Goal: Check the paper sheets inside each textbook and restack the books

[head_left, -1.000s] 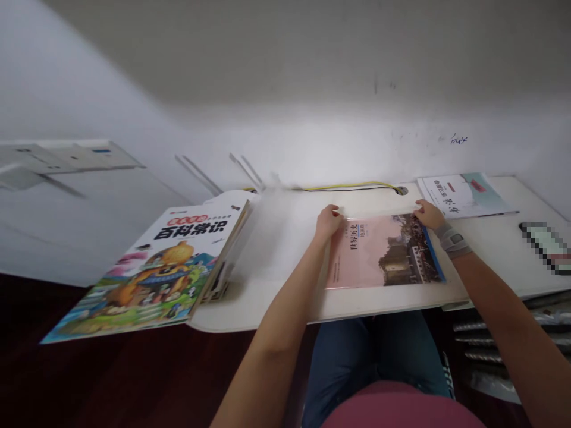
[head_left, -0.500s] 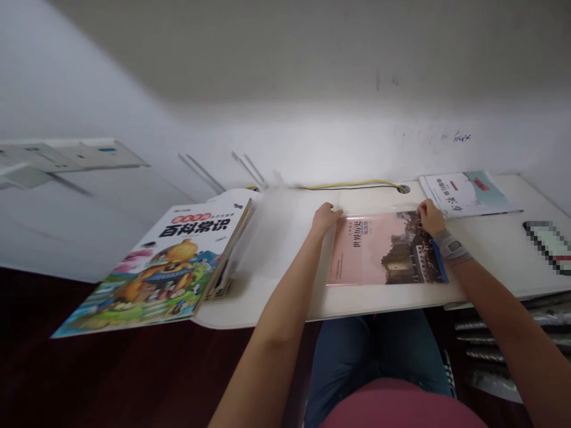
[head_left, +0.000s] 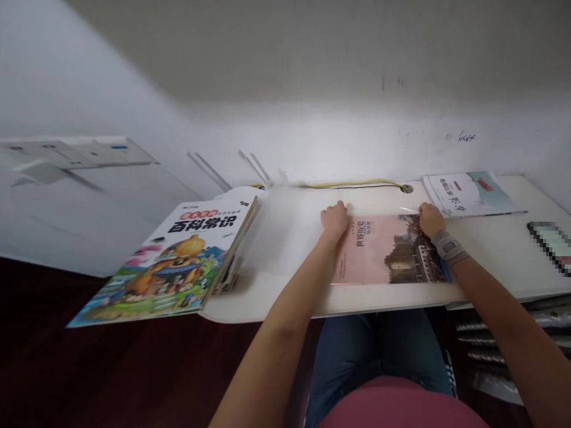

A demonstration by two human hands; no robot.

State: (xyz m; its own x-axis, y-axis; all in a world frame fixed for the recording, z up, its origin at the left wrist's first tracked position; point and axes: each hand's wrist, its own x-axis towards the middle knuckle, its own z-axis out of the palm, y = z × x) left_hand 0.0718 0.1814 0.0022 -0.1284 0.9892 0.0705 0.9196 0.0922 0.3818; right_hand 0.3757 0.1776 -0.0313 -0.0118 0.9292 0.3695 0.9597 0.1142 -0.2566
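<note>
A pink book (head_left: 370, 255) with a castle picture lies flat on the white desk in front of me, its cover glossy. Along its far edge runs a strip of clear plastic book cover (head_left: 408, 209), which catches the light. My left hand (head_left: 334, 220) is closed at the book's far left corner, fingers curled over the plastic. At the far right corner my right hand (head_left: 431, 220), with a grey band on the wrist, pinches the same clear plastic. The fingertips of both hands are partly hidden.
To the left, a stack of books topped by a colourful picture book (head_left: 178, 255) overhangs the desk (head_left: 267, 297). A white-and-green booklet (head_left: 473, 193) lies at the back right, a blurred-out phone-like object (head_left: 551, 246) nearer. Yellow and black cables (head_left: 357, 184) run along the wall.
My left hand has curled its fingers more tightly at the book's far left corner. The right hand keeps its place at the far right corner. The view has shifted slightly.
</note>
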